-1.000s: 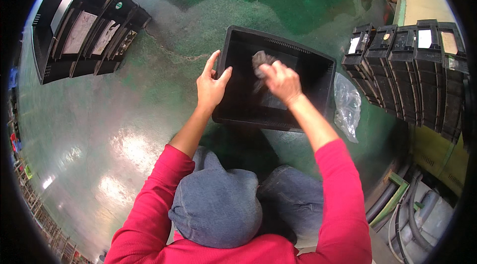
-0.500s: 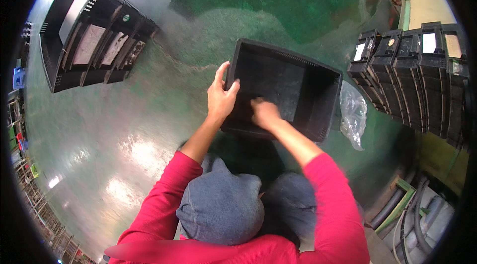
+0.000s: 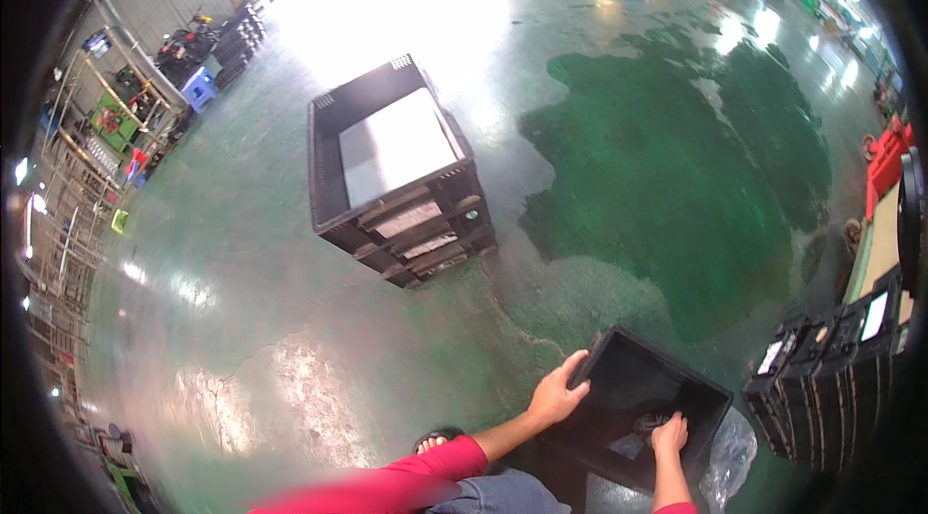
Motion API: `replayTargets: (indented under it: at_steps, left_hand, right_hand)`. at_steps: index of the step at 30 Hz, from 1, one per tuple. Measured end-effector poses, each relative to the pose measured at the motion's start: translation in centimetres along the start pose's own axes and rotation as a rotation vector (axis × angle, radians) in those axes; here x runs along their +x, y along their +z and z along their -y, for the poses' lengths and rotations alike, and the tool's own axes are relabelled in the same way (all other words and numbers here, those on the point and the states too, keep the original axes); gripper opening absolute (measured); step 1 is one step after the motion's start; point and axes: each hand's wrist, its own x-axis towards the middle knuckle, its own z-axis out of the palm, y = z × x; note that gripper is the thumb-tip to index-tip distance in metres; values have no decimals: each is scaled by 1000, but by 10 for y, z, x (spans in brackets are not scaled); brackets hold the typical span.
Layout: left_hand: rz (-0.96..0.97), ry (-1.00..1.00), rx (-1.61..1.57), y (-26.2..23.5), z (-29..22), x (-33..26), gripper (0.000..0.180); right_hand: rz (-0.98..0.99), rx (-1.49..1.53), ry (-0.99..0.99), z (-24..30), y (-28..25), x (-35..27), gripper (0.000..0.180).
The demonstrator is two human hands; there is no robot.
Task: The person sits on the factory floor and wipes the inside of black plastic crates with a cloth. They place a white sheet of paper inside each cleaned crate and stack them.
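A black plastic crate lies before me at the lower right, its inside facing up. My left hand holds its left rim, thumb and fingers on either side of the wall. Inside the crate is my right hand, its fingers bent down near the bottom, closed on something I cannot make out. A small dark shape shows beside those fingers, too unclear to name. Against the crate's right side lies a crumpled clear plastic bag.
Ahead to the left stands a stack of black crates, with a white sheet in the top one. More black crates stand in a row at the right. Farther left are a blue stool and racks. A dark wet patch covers the green floor.
My view has swung up and left, so the crate now appears lower right. Inside it, my right hand has moved from near the left side toward the right. The left hand keeps the rim.
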Motion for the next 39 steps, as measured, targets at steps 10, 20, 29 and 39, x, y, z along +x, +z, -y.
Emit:
replayTargets:
  at_steps: [10,20,29,39]
  left_hand:
    - [34,-34,93,-5,-2,-2,61]
    - [121,-46,56,-31,-47,7,68]
    - [-92,-284,-137,-109,-52,1,70]
    - [-197,-176,-289,-123,-57,-12,37]
  right_hand:
    - [383,-94,-469,136,27,-47,35]
    - [216,167,-611,24,-162,-18,35]
    - [-246,947,-539,39,-297,-68,24]
    - [-194,1108,-489,32,-294,-64,22]
